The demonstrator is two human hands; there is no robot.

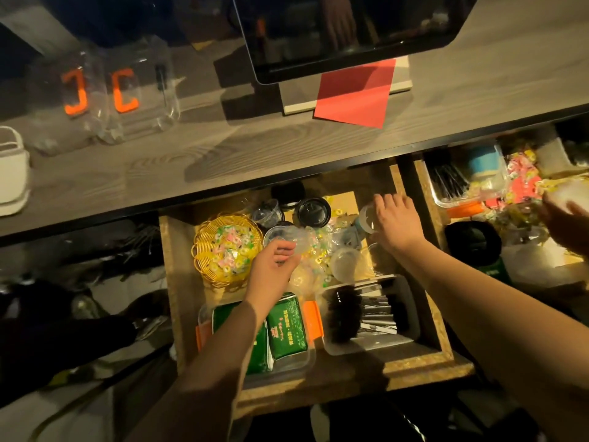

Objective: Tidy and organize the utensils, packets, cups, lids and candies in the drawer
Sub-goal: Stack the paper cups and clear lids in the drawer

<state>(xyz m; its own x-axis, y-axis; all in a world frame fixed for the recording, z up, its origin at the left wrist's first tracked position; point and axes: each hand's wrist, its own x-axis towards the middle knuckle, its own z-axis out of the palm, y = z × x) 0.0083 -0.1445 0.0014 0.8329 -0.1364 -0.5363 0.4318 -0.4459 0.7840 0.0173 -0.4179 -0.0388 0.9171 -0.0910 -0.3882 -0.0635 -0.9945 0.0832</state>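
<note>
An open wooden drawer [444,354] lies below me. My left hand [271,266] pinches a small clear plastic cup [294,237] next to a yellow wicker basket [204,260] filled with wrapped candies. My right hand [396,223] grips a clear cup [366,218] at the drawer's back right. Loose candies [315,260], clear cups and lids [345,264] lie between the hands. Black lids [312,210] sit at the back. At the front, green packets [287,327] fill a clear box, and black utensils [360,309] lie in a clear tray.
A second open drawer [427,193] at the right holds utensils, a blue cup [484,161] and candies; another person's hand [564,223] reaches into it. The wooden counter [223,154] above carries clear jars [127,97], a red paper [357,94] and a screen [350,30].
</note>
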